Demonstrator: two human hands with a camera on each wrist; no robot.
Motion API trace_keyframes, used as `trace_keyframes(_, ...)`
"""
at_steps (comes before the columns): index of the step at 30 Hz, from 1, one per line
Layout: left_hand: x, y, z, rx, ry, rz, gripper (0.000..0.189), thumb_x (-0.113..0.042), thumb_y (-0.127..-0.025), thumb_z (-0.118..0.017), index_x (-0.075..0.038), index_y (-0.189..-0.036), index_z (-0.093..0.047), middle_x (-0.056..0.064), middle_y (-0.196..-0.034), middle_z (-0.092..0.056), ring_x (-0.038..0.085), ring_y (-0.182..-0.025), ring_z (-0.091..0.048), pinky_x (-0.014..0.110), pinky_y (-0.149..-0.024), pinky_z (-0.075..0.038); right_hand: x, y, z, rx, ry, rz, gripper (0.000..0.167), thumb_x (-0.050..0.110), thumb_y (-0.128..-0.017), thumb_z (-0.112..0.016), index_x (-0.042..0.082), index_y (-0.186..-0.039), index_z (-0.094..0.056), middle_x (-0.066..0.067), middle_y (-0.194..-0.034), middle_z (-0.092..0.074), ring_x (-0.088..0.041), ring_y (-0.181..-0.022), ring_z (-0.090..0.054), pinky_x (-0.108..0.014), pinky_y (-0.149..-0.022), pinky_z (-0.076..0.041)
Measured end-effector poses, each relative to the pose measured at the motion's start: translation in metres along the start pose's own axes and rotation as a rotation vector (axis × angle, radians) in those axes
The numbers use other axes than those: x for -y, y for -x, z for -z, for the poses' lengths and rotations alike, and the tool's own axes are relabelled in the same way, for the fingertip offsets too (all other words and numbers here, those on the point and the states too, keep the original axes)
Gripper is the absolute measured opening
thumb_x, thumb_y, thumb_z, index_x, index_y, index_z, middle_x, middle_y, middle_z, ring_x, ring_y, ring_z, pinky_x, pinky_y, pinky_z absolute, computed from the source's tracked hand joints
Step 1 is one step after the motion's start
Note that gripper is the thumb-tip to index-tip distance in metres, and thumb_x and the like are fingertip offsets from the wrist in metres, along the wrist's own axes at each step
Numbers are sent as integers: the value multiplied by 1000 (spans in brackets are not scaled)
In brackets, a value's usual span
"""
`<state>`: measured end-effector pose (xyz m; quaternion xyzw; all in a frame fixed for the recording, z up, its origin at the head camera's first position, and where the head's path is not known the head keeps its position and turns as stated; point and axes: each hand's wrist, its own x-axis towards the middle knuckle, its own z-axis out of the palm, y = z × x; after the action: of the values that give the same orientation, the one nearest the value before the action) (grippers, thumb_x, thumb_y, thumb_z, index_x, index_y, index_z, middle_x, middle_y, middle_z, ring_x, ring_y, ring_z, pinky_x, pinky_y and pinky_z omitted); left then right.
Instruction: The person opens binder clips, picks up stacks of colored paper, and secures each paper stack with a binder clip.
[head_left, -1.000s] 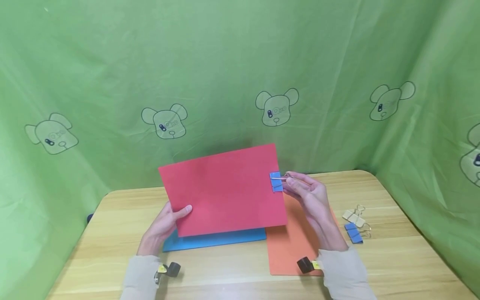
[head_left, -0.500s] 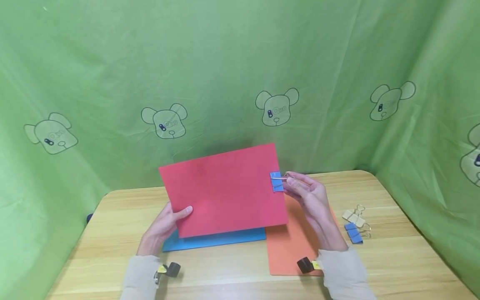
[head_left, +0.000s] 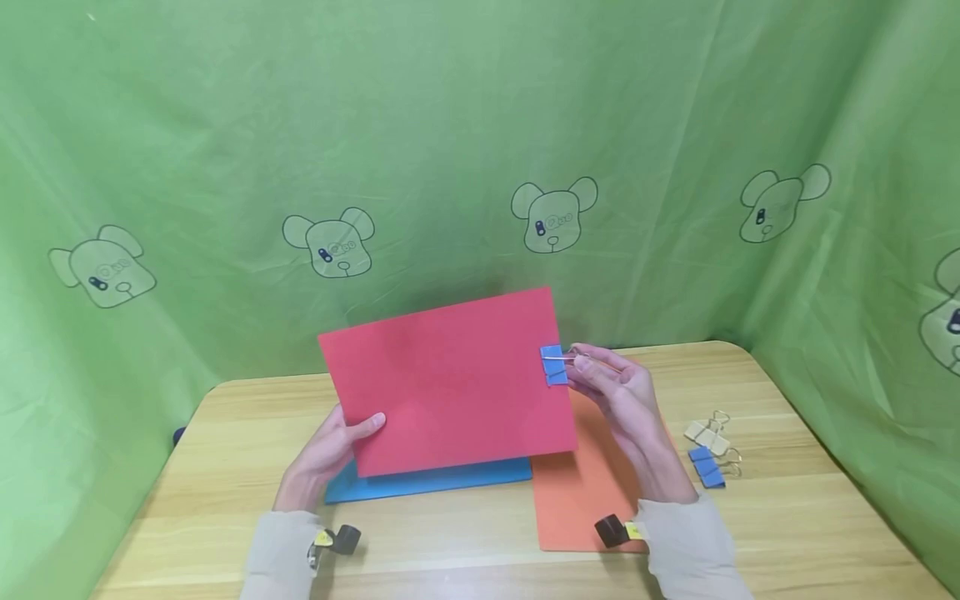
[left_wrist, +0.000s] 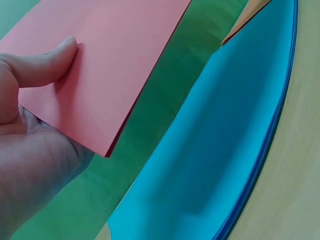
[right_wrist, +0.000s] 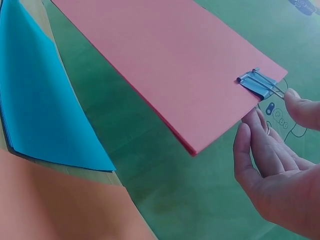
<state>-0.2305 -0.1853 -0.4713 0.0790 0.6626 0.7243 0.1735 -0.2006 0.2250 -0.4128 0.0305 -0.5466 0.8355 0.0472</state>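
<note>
A stack of red paper (head_left: pixel 457 383) is held up, tilted, above the table. My left hand (head_left: pixel 326 454) grips its lower left corner, thumb on the front and the other fingers behind, as the left wrist view also shows. On the right edge of the stack sits a blue binder clip (head_left: pixel 553 365), its jaws over the sheets. My right hand (head_left: pixel 618 400) pinches the clip's wire handles between thumb and fingers; in the right wrist view the thumb presses the near handle (right_wrist: pixel 267 84).
Blue paper (head_left: pixel 442 482) lies under the red stack, and orange paper (head_left: pixel 592 500) lies to its right. A cream binder clip (head_left: pixel 707 435) and another blue binder clip (head_left: pixel 707 467) rest on the wooden table (head_left: pixel 810 517). A green curtain (head_left: pixel 450 125) hangs behind.
Almost nothing differs. The red stack and the clip have shifted very slightly; both hands keep their holds.
</note>
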Motion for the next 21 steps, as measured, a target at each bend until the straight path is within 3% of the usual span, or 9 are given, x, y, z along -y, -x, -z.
trace_keyframes(6,1,2,2,-12,-14,28,52,-8,-96,-68,-11,-141,-41,2,-123,-66,19,-113,-66,35,-100,-49,-1,-2,1,16,-11,-37,36,5,-98,-70,-6,-131,-62,-7,-103,-78,-15,-91,-75,-34,-91,-56)
trace_keyframes(13,-1,4,7,81,33,-41,27,-1,-98,-63,-13,-121,-60,0,-108,-75,18,-102,-72,36,-94,-54,-2,-2,3,22,-3,-37,55,6,-97,-71,-13,-143,-47,-7,-113,-76,-17,-100,-74,-34,-94,-55)
trace_keyframes(21,-5,5,9,113,2,-57,38,-2,-99,-64,-9,-134,-52,3,-112,-71,19,-97,-72,34,-91,-55,-2,-1,5,2,85,7,47,10,-97,-72,-4,-138,-55,-12,-122,-73,-16,-106,-72,-32,-95,-54)
